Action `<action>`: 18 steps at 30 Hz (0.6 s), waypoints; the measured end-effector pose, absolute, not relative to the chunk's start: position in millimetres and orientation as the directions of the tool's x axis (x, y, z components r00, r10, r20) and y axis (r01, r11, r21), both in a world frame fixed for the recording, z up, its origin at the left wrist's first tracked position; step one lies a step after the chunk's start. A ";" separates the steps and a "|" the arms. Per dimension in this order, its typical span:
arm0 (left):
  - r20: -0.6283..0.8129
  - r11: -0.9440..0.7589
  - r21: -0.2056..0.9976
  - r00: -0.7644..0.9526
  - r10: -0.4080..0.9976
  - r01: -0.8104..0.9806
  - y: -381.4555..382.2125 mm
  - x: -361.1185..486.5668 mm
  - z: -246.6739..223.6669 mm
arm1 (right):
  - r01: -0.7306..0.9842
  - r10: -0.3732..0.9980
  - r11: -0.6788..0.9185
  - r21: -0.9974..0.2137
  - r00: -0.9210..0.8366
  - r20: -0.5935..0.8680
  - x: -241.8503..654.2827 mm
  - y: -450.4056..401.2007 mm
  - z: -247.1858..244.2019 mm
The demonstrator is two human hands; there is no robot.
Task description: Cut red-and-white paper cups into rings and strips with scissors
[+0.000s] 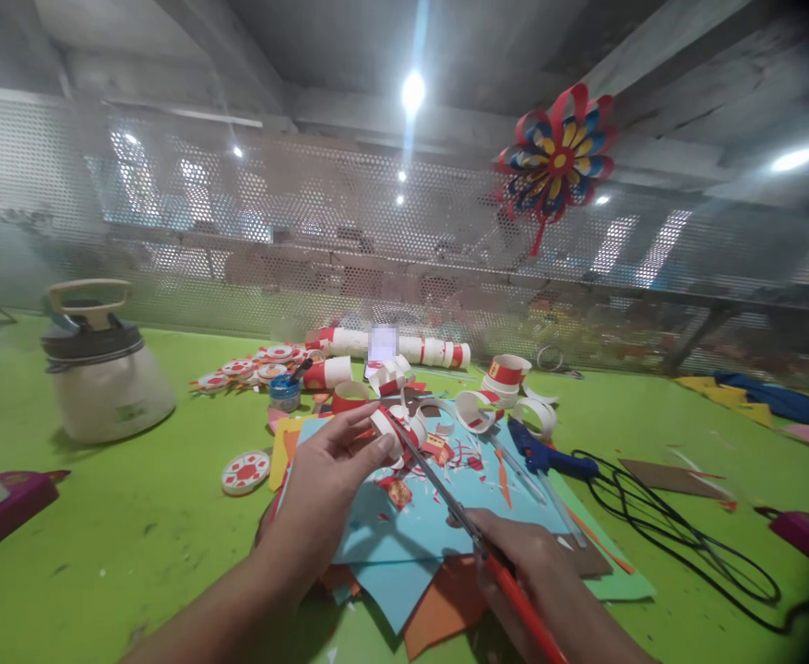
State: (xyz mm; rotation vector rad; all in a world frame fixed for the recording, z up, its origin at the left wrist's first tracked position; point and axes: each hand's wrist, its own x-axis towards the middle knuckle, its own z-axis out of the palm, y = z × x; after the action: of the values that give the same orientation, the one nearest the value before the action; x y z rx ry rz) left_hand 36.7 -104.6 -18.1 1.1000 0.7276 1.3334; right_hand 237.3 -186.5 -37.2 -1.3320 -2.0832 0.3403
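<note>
My left hand pinches a white and red piece of paper cup between thumb and fingers above the blue paper sheets. In my right hand are red-handled scissors, their blades pointing up and left to the cup piece. Whether the blade tips are inside the piece or only touching it, I cannot tell. Below both hands, red and white scraps lie scattered over the blue paper. Cut cup rings stand just beyond, and a blue glue gun lies right of the sheets.
A beige kettle stands at the left on the green table. Near it are a patterned white and red disc and a small blue jar. Stacked paper cups lie at the back. A black cable loops across the right side.
</note>
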 end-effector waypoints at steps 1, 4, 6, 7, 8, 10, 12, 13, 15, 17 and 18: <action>0.171 -0.101 0.917 0.151 0.974 -0.387 -104.5 36.8 -17.5 | 0.726 0.882 0.454 -0.517 -0.284 0.375 237.8 -186.4 -38.5; 0.138 -0.062 0.907 0.155 0.978 -0.416 -103.8 36.7 -13.8 | 0.732 0.874 0.467 -0.495 -0.299 0.383 239.0 -185.2 -40.9; 0.112 -0.035 0.896 0.149 0.983 -0.442 -103.2 36.0 -11.3 | 0.725 0.871 0.478 -0.496 -0.319 0.373 239.6 -183.6 -40.4; 0.103 -0.028 0.892 0.142 0.985 -0.451 -102.9 35.6 -10.5 | 0.720 0.874 0.475 -0.505 -0.322 0.364 239.8 -182.7 -39.7; 0.095 -0.023 0.889 0.135 0.986 -0.457 -102.6 35.2 -10.2 | 0.715 0.879 0.470 -0.518 -0.322 0.352 239.9 -181.9 -38.8; 0.089 -0.022 0.893 0.127 0.988 -0.450 -101.9 34.3 -10.7 | 0.708 0.892 0.448 -0.546 -0.312 0.327 240.1 -180.7 -37.0; 0.092 -0.026 0.903 0.135 0.987 -0.428 -101.3 33.7 -12.6 | 0.709 0.904 0.423 -0.564 -0.294 0.309 240.1 -180.6 -35.5; 0.099 -0.031 0.910 0.143 0.985 -0.414 -100.9 33.4 -13.8 | 0.710 0.908 0.417 -0.568 -0.290 0.304 240.1 -181.0 -34.8; 0.118 -0.045 0.919 0.165 0.979 -0.393 -100.1 33.0 -16.4 | 0.706 0.909 0.414 -0.575 -0.285 0.304 239.6 -182.2 -33.4; 0.132 -0.053 0.920 0.180 0.975 -0.387 -99.6 32.7 -18.6 | 0.691 0.908 0.416 -0.591 -0.289 0.302 239.0 -183.2 -32.4; 0.137 -0.056 0.921 0.183 0.974 -0.387 -99.6 32.6 -19.3 | 0.679 0.908 0.419 -0.602 -0.294 0.299 238.6 -183.4 -32.4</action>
State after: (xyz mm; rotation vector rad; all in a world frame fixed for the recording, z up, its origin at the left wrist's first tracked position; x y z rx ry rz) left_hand 32.6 -99.6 -19.3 1.0785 0.7248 1.2848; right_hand 238.6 -183.4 -32.4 -1.3378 -2.0684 0.4860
